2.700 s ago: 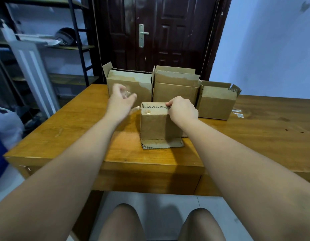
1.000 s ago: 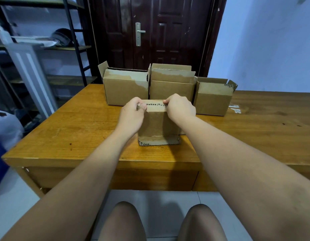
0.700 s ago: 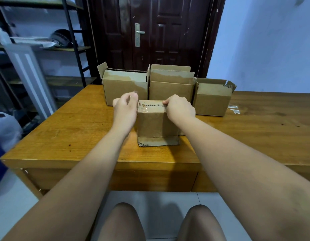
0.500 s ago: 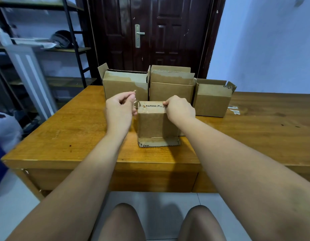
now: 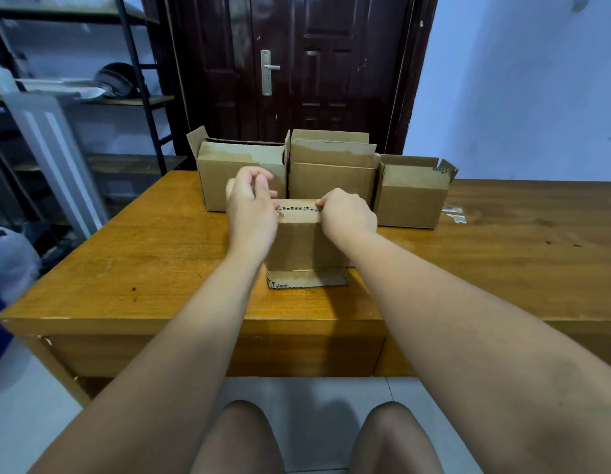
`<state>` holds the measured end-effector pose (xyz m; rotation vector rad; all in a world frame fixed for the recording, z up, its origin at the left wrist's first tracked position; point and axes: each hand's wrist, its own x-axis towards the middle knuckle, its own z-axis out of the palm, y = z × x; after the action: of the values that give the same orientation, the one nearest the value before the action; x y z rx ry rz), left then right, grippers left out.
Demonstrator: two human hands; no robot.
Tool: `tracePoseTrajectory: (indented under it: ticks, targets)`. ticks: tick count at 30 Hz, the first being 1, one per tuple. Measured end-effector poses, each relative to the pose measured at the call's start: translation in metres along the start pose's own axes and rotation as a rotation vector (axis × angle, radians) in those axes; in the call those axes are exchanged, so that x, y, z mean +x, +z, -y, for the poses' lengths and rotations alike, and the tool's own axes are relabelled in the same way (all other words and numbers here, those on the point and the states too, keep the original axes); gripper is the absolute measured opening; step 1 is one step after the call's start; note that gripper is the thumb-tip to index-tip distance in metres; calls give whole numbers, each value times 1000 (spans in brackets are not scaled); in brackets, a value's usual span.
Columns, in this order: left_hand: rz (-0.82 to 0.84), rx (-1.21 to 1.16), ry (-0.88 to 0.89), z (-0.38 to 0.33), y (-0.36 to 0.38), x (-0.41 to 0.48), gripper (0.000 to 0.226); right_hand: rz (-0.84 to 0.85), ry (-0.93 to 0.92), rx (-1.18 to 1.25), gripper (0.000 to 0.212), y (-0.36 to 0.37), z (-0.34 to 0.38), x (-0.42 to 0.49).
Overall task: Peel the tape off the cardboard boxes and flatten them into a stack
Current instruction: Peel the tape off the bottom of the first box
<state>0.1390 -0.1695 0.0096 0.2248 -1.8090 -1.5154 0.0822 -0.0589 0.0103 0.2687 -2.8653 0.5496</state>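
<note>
1. Near box (image 5: 306,246): small, brown, standing upright close to the table's (image 5: 160,254) front edge, its bottom flap splayed out toward that edge, its top edge ragged.
2. Left box (image 5: 241,174), middle box (image 5: 333,167) and right box (image 5: 413,193): brown, open-topped, flaps up, in a row side by side near the back edge.

Small brown cardboard box (image 5: 306,249): on the wooden table (image 5: 143,261), near its front edge, centre. Left hand (image 5: 251,208) at the box's upper left corner; right hand (image 5: 348,213) on its upper right edge. Behind it, a row of three open brown cardboard boxes: left box (image 5: 225,172), middle box (image 5: 333,169), right box (image 5: 413,193), side by side. Crumpled clear tape scraps (image 5: 454,213): on the table, right of the row. Dark panelled door (image 5: 297,63): behind the table. Metal shelving rack (image 5: 75,97): left of the table
</note>
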Motion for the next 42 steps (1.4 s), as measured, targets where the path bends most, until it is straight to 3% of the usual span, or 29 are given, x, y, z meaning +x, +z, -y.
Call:
tracePoseTrajectory:
  ticks: [3,7,11,14,18,21,24,27,29,30,33,36,40,42]
  targets:
    - [-8,102,145,-1,6,-2,34,-8,12,15,37,1,0,0]
    - [35,-31,-24,-5,18,-3,56,-25,16,73,37,3,-3,-2]
    - [103,94,-11,-4,30,-7,52,-1,36,183,40,2,-7,1]
    - [201,237,60,-7,40,-16,20,-9,93,498,43,3,-11,6]
    - [318,188,84,-12,58,-18,50,-264,169,950,32,-7,-22,6]
    - [357,145,154,-15,76,-19,54,-351,323,1159,24,-13,-31,10]
    - [344,118,175,-15,95,-18,55,-176,339,1327,34,-17,-43,12]
    - [348,29,128,-16,112,-17,32,134,274,1442,39,-16,-58,8]
    - [366,118,151,-14,122,-17,18,239,246,1524,32,-12,-70,9]
    - [387,184,183,-12,126,-17,25,256,233,1545,28,-10,-76,11]
    - [461,347,263,-7,130,-22,45,268,244,1560,22,-8,-88,18]
    - [471,415,345,-5,129,-25,51,197,321,1455,24,-8,-96,19]
    - [375,720,544,-6,120,-23,43,-54,296,958,20,-6,-108,19]
    - [306,865,573,-5,111,-19,42,-82,276,716,22,0,-118,18]
